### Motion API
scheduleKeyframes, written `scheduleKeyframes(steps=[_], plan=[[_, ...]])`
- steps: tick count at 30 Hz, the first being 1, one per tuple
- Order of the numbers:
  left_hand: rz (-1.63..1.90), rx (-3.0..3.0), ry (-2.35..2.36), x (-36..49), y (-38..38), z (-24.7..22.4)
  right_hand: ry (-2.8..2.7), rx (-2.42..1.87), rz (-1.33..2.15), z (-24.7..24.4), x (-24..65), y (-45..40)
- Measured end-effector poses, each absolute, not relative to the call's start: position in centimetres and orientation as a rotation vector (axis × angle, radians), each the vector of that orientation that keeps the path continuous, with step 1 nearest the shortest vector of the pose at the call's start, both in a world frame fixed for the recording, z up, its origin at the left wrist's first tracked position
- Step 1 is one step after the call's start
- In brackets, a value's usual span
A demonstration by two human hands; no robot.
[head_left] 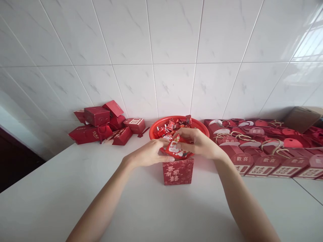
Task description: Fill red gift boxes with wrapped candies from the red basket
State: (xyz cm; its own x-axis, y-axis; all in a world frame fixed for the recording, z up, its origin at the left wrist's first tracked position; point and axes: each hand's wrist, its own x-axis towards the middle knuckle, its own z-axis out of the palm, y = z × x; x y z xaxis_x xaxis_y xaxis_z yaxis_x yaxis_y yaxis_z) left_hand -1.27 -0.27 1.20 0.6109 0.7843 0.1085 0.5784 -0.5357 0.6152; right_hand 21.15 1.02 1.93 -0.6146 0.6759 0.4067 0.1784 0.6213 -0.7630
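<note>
A red gift box (178, 173) with pale Chinese lettering stands upright on the white table, its top open. My left hand (147, 154) is closed about the box's upper left edge, thumb lying along the front rim and fingertips beside the packet. A shiny red candy packet (175, 148) with a white label sits at the box's mouth, tilted. My right hand (200, 143) pinches this packet from the right. Right behind the box, a red plastic basket (153, 129) holds many small red-wrapped candies (170, 126). My hands and the packet hide part of the basket.
Several closed red boxes (97, 116) lie heaped at the back left. To the right stand rows of red boxes (267, 163) with rope handles. A brown cardboard box (302, 117) is behind them. A tiled wall (174, 84) bounds the white table (121, 208).
</note>
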Motion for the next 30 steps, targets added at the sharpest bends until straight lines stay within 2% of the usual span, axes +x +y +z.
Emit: scheduleKeyframes(steps=[5,12,21,26,30], plan=[[0.459,2.325,1.087,-1.4,-0.1,1.3,-2.39,-0.796,0.8,1.7,21.6,1.2],[0.449,2.347,1.046,-1.7,0.3,1.0,-2.539,-0.839,0.919,1.7,21.3,0.9],[0.43,2.395,1.139,-2.0,0.3,0.7,-2.234,-0.8,0.745,3.0,23.3,0.4],[0.551,2.472,1.053,-1.5,0.5,0.3,-2.168,-0.854,0.67,3.2,24.4,0.4],[0.811,2.47,0.968,-1.4,0.6,0.1,-2.206,-0.965,0.659,2.7,24.7,1.3]])
